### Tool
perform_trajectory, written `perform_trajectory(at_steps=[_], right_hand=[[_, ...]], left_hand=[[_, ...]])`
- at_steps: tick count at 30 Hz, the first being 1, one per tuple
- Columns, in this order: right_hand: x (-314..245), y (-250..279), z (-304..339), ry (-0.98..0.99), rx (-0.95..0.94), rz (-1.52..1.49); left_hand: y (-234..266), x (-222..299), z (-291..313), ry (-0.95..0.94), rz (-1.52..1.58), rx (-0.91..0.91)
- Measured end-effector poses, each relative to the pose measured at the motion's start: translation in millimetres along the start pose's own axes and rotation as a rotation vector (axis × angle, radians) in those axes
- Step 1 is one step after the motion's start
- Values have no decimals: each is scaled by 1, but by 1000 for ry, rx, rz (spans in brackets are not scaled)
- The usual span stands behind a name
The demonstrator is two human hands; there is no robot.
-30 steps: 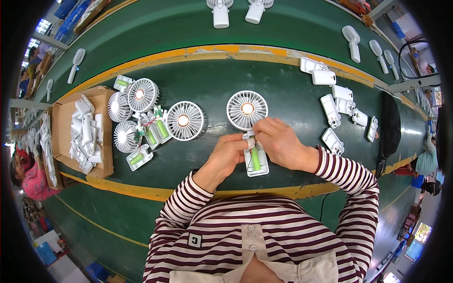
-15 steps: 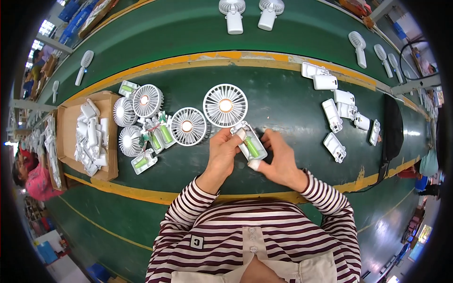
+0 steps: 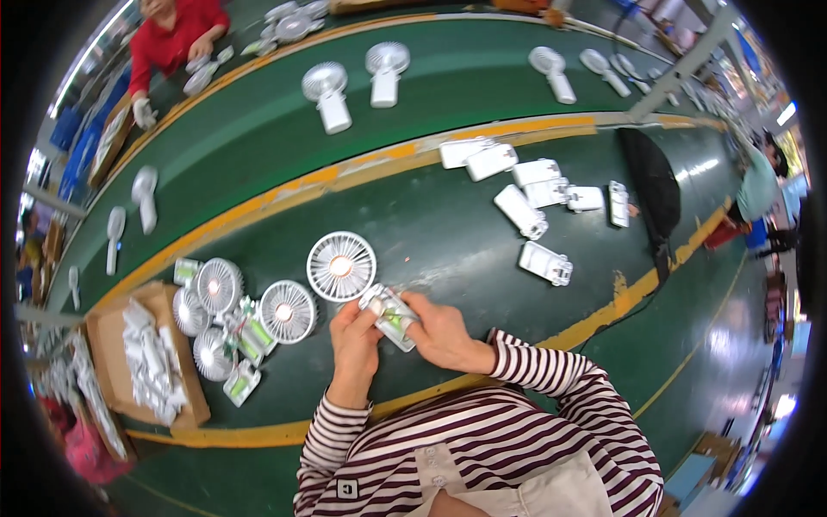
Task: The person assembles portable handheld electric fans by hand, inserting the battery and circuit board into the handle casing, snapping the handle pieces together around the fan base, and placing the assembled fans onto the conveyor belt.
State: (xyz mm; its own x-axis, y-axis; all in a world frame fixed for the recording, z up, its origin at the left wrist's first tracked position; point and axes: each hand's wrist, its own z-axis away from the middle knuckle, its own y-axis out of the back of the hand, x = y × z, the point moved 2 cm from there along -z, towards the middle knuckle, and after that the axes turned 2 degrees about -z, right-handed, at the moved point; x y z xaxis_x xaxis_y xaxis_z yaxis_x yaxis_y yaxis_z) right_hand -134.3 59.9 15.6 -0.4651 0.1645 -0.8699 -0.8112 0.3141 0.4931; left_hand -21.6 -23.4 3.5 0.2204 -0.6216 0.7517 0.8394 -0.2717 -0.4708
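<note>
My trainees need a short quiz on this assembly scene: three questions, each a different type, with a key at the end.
1. True or false: only the right hand touches the open fan handle.
2. Where does the long black item lie? A, left of both hands; B, between them; C, right of both.
3. Fill the gap: the cardboard box holds a heap of ____ parts.

Key: 1. False; the left hand touches it too. 2. C. 3. White.
</note>
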Motion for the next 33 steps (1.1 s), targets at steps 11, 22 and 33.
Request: perform_trajectory(at_steps=[11,22,33], right_hand=[[-8,58,-53,-105,-577,46],[62,91,-148,181,269,817],[16,93,-49,370,284,590]], left_hand=[[3,-5,-6,72,-21,-1],[7,-4,8,128,-47,-24],[10,3,8,120,-24,-43]])
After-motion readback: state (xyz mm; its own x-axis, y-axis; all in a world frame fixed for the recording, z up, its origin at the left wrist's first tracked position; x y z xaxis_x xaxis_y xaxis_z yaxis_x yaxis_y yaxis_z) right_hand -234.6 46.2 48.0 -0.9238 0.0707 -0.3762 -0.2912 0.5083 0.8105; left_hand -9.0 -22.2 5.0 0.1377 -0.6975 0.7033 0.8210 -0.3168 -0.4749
